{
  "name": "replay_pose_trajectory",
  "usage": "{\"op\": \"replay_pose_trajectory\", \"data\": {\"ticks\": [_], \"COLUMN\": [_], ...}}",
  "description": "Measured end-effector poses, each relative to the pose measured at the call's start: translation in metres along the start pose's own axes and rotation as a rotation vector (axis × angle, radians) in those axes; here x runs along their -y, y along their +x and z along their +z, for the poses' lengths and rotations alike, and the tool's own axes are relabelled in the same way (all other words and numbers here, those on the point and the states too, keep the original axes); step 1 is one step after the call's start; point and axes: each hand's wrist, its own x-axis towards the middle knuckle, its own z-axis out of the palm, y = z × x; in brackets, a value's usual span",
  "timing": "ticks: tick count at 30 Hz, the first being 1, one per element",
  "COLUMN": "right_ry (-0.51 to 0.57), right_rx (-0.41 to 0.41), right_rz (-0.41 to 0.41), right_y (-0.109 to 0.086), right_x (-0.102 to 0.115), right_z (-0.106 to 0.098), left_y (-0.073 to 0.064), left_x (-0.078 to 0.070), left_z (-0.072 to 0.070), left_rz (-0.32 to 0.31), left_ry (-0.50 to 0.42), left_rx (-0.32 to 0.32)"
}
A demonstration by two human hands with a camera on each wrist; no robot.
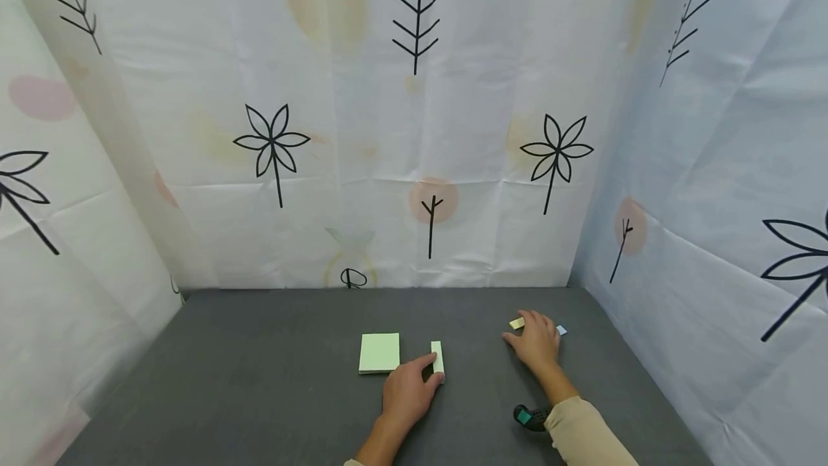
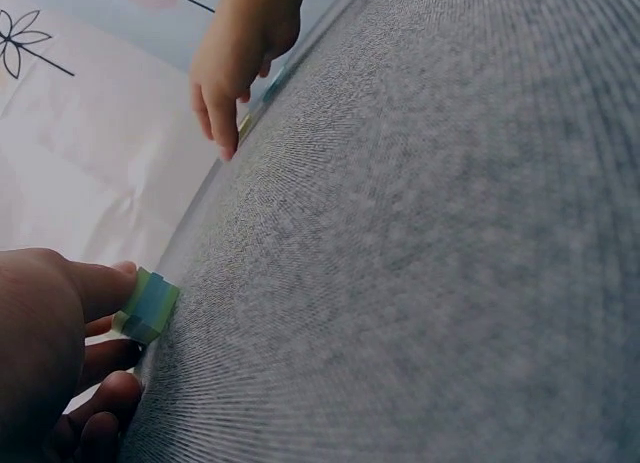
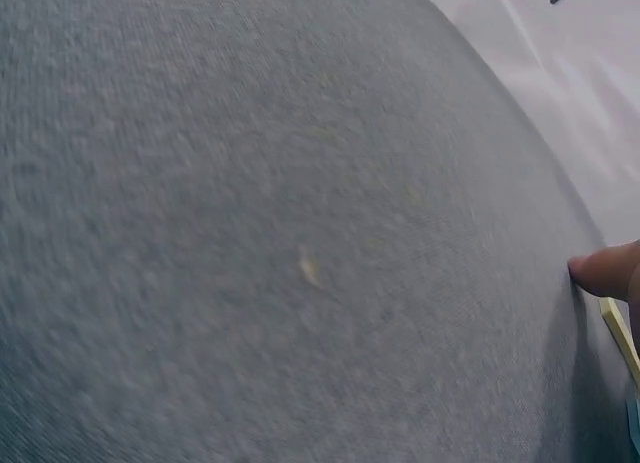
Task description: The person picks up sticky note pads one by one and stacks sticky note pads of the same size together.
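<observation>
In the head view my left hand point(image 1: 409, 393) pinches a narrow pale green sticky-note pad point(image 1: 437, 357), index finger along its left side and thumb at its near end. A light blue band shows on the end of that narrow pad point(image 2: 148, 305) in the left wrist view. A square pale green sticky-note pad point(image 1: 379, 352) lies just left of the hand. My right hand point(image 1: 538, 342) is lowered over a small yellow strip point(image 1: 517, 323) and a light blue strip point(image 1: 561, 330), partly hiding both. In the right wrist view its thumb point(image 3: 605, 271) is apart from the yellow strip point(image 3: 620, 333).
A black rounded device point(image 1: 530, 418) with a green patch sits beside the right sleeve point(image 1: 585, 430). The dark grey tabletop point(image 1: 259, 380) runs back to a white patterned curtain point(image 1: 362, 221), with more curtain on both sides.
</observation>
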Motion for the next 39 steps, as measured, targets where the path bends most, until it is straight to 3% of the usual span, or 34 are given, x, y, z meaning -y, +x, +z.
{"op": "replay_pose_trajectory", "data": {"ticks": [12, 19, 31, 39], "right_ry": [0.019, 0.014, 0.019, 0.029], "right_rx": [0.068, 0.067, 0.038, 0.024], "right_rz": [0.053, 0.060, 0.017, -0.061], "right_y": [0.004, 0.004, 0.002, -0.003], "right_x": [-0.010, -0.008, 0.006, 0.015], "right_z": [-0.004, -0.001, 0.006, 0.013], "left_y": [0.000, -0.001, 0.001, 0.000], "left_x": [-0.001, -0.001, 0.000, 0.001], "left_z": [0.001, 0.001, 0.002, 0.003], "left_rz": [-0.011, 0.000, 0.000, 0.007], "left_ry": [0.003, 0.004, -0.001, -0.007], "left_rx": [0.012, -0.003, -0.003, -0.007]}}
